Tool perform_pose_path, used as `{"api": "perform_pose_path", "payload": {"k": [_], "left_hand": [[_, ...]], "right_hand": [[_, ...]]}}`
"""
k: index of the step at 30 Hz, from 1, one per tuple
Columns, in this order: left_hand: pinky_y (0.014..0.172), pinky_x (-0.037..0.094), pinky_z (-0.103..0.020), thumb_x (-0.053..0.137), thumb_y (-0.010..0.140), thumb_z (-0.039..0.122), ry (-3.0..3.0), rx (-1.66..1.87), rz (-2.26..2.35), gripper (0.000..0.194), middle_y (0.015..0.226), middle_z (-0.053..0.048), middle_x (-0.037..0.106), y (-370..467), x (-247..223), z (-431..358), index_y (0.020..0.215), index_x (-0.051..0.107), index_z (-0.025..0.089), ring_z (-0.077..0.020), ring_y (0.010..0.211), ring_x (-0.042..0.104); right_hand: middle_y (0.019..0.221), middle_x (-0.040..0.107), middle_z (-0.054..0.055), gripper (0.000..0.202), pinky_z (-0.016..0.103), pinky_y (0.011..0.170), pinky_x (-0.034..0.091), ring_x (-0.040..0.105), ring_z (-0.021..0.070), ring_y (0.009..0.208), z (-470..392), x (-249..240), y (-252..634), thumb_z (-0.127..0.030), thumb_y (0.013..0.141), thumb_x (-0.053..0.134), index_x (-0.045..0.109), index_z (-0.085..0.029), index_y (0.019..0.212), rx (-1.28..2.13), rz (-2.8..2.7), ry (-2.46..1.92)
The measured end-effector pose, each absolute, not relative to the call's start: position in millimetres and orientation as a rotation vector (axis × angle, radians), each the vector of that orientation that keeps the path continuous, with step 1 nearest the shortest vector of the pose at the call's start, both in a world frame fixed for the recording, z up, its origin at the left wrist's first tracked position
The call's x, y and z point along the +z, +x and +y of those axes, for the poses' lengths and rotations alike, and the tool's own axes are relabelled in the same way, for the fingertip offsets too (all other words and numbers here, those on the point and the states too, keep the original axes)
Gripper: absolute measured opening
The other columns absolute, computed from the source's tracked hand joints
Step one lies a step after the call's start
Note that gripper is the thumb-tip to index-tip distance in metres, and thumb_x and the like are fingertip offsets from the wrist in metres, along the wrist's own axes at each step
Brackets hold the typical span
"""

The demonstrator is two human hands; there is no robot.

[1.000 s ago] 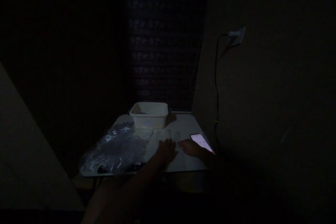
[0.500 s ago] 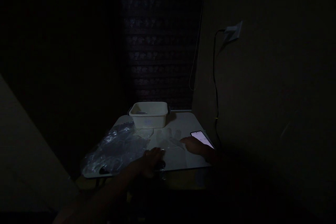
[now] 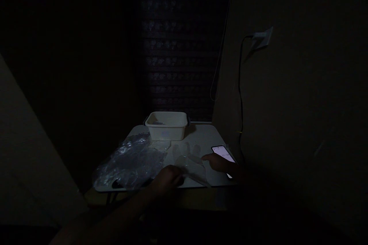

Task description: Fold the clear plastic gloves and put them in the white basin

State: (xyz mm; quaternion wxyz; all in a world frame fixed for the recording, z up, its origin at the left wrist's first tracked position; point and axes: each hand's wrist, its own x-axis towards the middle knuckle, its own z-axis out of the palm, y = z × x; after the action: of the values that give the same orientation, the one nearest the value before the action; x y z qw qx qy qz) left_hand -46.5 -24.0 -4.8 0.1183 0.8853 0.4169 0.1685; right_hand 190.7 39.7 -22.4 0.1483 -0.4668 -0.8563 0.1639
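In the dim light a clear plastic glove [image 3: 188, 155] lies on the white table [image 3: 201, 134], its fingers pointing away from me. My left hand [image 3: 168, 178] is closed at the glove's near left edge, pinching its cuff, which is lifted a little. On the glove's right side rests my right hand [image 3: 215, 160], with a finger stretched toward the thumb part; its other fingers are dark. A lit phone [image 3: 222, 154] lies partly behind my right hand. Crumpled clear plastic [image 3: 132, 164] covers the table's left part.
A white bin [image 3: 166, 132] with dark handles stands at the back of the table. Behind it hangs a dark patterned blind [image 3: 163, 61]. A black cable [image 3: 240, 84] runs down the right wall from a socket [image 3: 263, 38].
My left hand has closed and now lifts the glove's near edge, which lay flatter before. The whole view has shifted slightly, and my right hand stays beside the glove.
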Motion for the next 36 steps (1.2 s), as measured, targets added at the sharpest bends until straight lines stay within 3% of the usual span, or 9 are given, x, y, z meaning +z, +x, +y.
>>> {"api": "perform_pose_path", "payload": {"k": [7,13,18,24,28,32,36], "left_hand": [[0.056,0.038,-0.02,0.035,0.07,0.034,2.089,1.018,1.29,0.03,0.059,-0.001,0.057,-47.5,6.3,7.0,0.059,0.055,0.014,-0.0123,0.059,0.052],[0.052,0.042,-0.023,0.043,0.065,0.03,1.68,1.204,1.248,0.021,0.053,-0.001,0.055,-39.0,2.0,31.2,0.058,0.053,0.012,-0.0116,0.05,0.052],[0.049,0.043,-0.021,0.046,0.066,0.026,1.501,1.15,1.293,0.017,0.056,-0.002,0.055,-23.5,1.5,43.4,0.063,0.052,0.01,-0.0096,0.05,0.052],[0.044,0.041,-0.018,0.038,0.072,0.03,1.383,1.053,1.491,0.031,0.073,-0.006,0.055,-15.7,-5.6,47.5,0.097,0.04,0.011,-0.0081,0.051,0.052],[0.045,0.041,-0.02,0.035,0.074,0.031,1.367,0.999,1.576,0.039,0.082,-0.01,0.054,-18.3,-9.9,42.4,0.105,0.029,0.01,-0.0099,0.054,0.053],[0.05,0.041,-0.021,0.037,0.072,0.027,1.445,0.952,1.658,0.041,0.094,-0.014,0.049,-21.4,-12.6,38.3,0.107,0.027,0.01,-0.0136,0.07,0.053],[0.058,0.04,-0.023,0.038,0.07,0.021,1.658,0.773,1.762,0.04,0.084,-0.01,0.054,-23.1,-16.7,35.6,0.106,0.028,0.008,-0.0144,0.074,0.052]], "right_hand": [[0.092,0.056,0.007,0.035,0.028,0.061,0.041,0.051,0.0159,0.081,33.3,0.7,185.6,-0.011,0.058,0.038,0.051,-0.015,0.091,1.334,-1.953,-1.345],[0.092,0.055,0.007,0.033,0.024,0.061,0.04,0.05,0.0132,0.081,25.7,1.9,187.2,-0.016,0.057,0.048,0.049,-0.017,0.09,1.675,-1.59,-1.203],[0.073,0.058,0.005,0.024,0.026,0.06,0.041,0.054,0.0123,0.068,27.8,-12.0,185.2,-0.024,0.056,0.055,0.051,-0.014,0.078,1.62,-1.422,-1.213],[0.06,0.054,0.0,0.015,0.026,0.053,0.043,0.053,0.0113,0.055,34.1,-26.2,182.4,-0.02,0.052,0.058,0.049,-0.014,0.063,1.485,-1.256,-1.338],[0.06,0.054,0.0,0.014,0.025,0.051,0.043,0.053,0.0125,0.057,37.0,-32.2,180.2,-0.019,0.051,0.056,0.048,-0.015,0.062,1.426,-1.226,-1.365],[0.063,0.055,0.001,0.011,0.026,0.051,0.043,0.054,0.0143,0.061,37.0,-33.3,176.4,-0.021,0.055,0.051,0.049,-0.016,0.064,1.257,-1.355,-1.525],[0.07,0.057,0.004,0.01,0.028,0.057,0.042,0.053,0.018,0.071,39.1,-30.8,176.3,-0.019,0.054,0.049,0.052,-0.016,0.062,0.875,-1.614,-1.727]]}}
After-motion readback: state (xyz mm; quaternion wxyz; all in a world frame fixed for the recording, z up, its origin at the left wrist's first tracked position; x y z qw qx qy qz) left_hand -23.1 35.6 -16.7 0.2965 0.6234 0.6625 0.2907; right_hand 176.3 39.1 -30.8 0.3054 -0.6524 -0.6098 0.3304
